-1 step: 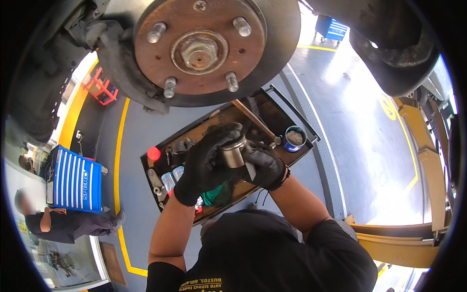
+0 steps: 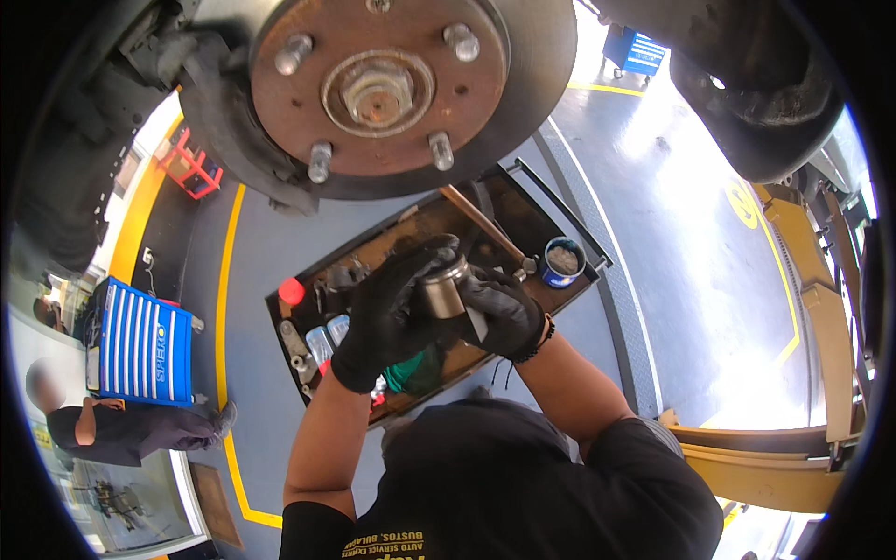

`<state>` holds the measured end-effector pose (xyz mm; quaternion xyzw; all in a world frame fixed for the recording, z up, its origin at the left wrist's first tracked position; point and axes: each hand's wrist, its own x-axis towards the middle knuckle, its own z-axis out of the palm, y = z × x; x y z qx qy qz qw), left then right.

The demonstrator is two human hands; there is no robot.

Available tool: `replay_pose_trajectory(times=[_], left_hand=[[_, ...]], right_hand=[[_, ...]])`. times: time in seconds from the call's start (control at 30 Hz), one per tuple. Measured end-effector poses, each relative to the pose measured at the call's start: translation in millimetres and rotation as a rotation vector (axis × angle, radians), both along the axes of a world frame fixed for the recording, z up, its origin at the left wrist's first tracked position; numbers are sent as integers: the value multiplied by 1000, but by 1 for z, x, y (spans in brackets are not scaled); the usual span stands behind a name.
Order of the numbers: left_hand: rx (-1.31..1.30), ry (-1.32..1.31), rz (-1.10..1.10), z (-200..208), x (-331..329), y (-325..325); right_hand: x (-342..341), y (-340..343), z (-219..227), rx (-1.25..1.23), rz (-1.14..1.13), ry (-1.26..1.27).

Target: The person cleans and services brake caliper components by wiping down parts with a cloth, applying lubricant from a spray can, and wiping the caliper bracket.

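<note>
Both my hands wear black gloves and meet above a tool tray. My left hand point(image 2: 392, 303) is closed around the far left side of a shiny metal cup-shaped cylinder, which looks like a brake caliper piston point(image 2: 443, 297). From the other side, my right hand point(image 2: 504, 313) presses its fingers against the piston. A thin grey piece with a pointed corner point(image 2: 477, 325) sticks out below the right fingers; its kind I cannot make out. Beyond the hands hangs a rusty wheel hub point(image 2: 380, 98) with studs and a brake disc point(image 2: 537, 84).
Under my hands the tray point(image 2: 411, 224) carries a wooden-handled hammer point(image 2: 485, 226), an open blue tin of grey paste point(image 2: 562, 263), a red cap point(image 2: 291, 291), a green cloth point(image 2: 403, 371) and metal parts. A person point(image 2: 103, 425) stands at left by a blue tool cabinet point(image 2: 145, 343). Yellow lift arms point(image 2: 765, 467) lie at right.
The whole view has shifted slightly, with the hub a little higher and further left. Both hands keep their grip on the piston, almost unmoved.
</note>
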<state>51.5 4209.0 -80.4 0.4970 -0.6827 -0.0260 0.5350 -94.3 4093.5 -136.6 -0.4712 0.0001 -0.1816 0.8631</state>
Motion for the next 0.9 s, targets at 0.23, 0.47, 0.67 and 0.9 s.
replay_pose_trajectory(times=[0.23, 0.47, 0.67, 0.9], left_hand=[[73, -379, 147, -69, 24, 11], [364, -101, 321, -168, -15, 83], [520, 36, 692, -244, -30, 132], [538, 1066, 834, -248, -30, 198]], right_hand=[[8, 19, -30, -412, -298, 267], [11, 40, -100, -10, 305, 423], [19, 42, -143, -1928, 358, 243], [61, -34, -172, -1650, -339, 453]])
